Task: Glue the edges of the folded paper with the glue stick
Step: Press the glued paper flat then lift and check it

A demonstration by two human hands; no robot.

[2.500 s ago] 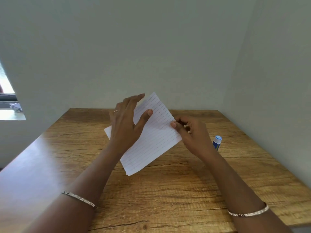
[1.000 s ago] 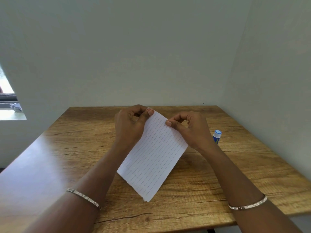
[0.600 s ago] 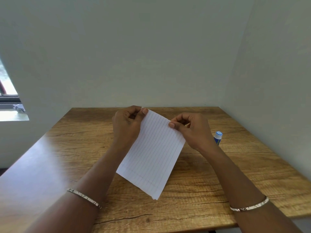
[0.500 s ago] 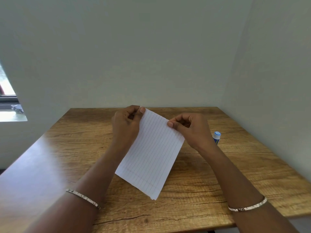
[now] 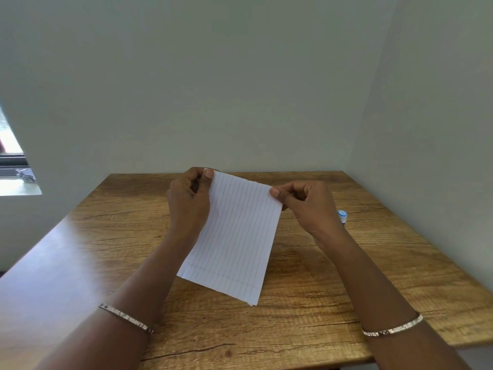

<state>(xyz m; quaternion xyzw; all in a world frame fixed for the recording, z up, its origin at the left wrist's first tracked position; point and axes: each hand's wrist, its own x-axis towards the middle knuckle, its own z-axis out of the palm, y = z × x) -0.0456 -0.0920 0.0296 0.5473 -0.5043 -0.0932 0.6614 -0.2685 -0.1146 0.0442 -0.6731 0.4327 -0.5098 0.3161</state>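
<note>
folded paper (image 5: pixel 234 236) more upright than before

L hand (image 5: pixel 190 202), R hand (image 5: pixel 306 206): pinch grips

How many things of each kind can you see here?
hands: 2, left hand and right hand
bracelets: 2
folded paper: 1
glue stick: 1
table: 1
Total: 7

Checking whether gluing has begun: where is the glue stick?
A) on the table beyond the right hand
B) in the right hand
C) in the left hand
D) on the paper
A: the glue stick sits on the table beyond the right hand, which pinches the paper with the left hand.
</note>
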